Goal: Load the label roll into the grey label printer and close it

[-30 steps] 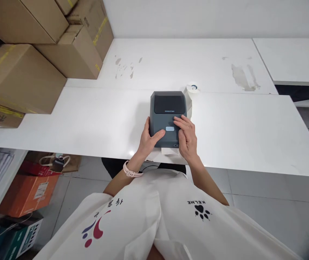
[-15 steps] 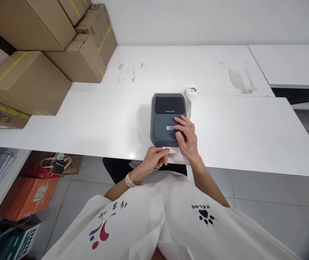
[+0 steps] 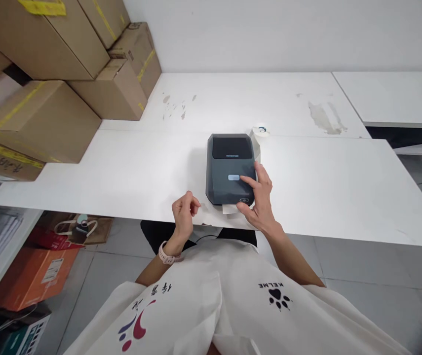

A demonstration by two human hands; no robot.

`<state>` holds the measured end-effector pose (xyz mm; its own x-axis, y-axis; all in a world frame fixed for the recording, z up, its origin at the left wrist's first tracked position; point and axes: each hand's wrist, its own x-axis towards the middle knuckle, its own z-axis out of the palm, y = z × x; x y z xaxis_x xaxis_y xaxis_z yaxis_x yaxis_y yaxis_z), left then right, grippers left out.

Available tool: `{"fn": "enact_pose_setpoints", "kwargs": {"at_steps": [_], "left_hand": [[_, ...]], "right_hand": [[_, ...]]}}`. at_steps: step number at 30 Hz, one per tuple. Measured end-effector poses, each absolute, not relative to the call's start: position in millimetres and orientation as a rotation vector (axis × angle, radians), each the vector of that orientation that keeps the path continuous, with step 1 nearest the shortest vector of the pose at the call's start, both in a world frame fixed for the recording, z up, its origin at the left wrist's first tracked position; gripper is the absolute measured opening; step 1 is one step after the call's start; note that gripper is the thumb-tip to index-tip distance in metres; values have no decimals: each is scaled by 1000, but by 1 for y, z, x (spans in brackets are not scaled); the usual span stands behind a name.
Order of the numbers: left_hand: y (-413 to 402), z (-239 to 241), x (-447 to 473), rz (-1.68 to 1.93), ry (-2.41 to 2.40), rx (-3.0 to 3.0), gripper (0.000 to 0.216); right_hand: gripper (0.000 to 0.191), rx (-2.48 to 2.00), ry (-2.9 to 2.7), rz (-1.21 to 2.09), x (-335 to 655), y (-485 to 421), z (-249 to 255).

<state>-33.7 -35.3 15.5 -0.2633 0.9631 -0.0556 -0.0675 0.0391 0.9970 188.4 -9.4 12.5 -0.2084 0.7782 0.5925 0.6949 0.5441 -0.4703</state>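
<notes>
Worktop (image 3: 325, 187) carries the dark label printer (image 3: 230, 167) near its front edge, a paper strip (image 3: 230, 209) poking from the slot. Left hand (image 3: 183, 213) has let go of that strip and drawn back, fingers loosely curled on nothing (thumb near forefinger). Right hand (image 3: 258, 199) stays spread open over the printer's front corner, forefinger by the pale button (image 3: 233, 177).

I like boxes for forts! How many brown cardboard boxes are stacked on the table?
6 that I can see, all at the table's left end: lowest box, big front box, back box, corner box, two top boxes. More may be hidden.
</notes>
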Motion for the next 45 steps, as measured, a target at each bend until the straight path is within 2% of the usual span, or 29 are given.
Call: {"fn": "enact_pose_setpoints", "kwargs": {"at_steps": [3, 7, 8, 13, 17, 22, 27, 29, 31, 35, 38, 41, 45], "left_hand": [[-15, 19, -42, 1480, 1409, 985, 53], [22, 22, -38, 1348, 1440, 1133, 23], [31, 23, -35, 1280, 1457, 1178, 22], [64, 27, -15, 985, 1487, 1367, 67], [74, 25, -7, 917, 1517, 1436, 77], [73, 24, -4, 929, 1574, 1464, 75], [70, 28, -2, 879, 1704, 1567, 81], [70, 30, -1, 846, 1738, 1587, 84], [69, 30, 0, 822, 1764, 1607, 85], [69, 29, 0, 808, 1793, 1629, 82], [68, 28, -1, 814, 1767, 1635, 82], [68, 28, -1, 825, 1753, 1615, 80], [68, 28, -1, 832, 1748, 1581, 79]], "right_hand": [[77, -1097, -1869, 6, 189, 5, 19], [82, -985, -1736, -35, 187, 54, 61], [81, -959, -1708, -5, 187, 71, 75], [76, -940, -1679, 219, 188, 166, 131], [74, -1003, -1635, 254, 189, 206, 150], [51, -990, -1670, -54, 185, 162, 139], [36, -1381, -2657, 101, 169, 121, 101], [29, -1480, -2895, 193, 158, 122, 87], [28, -1460, -3006, 287, 147, 129, 76], [46, -1352, -3132, 470, 147, 140, 81], [47, -1047, -2980, 818, 187, 134, 101], [38, -811, -2474, 1121, 257, 116, 112], [34, -1150, -1953, 1144, 335, 107, 88]]}}
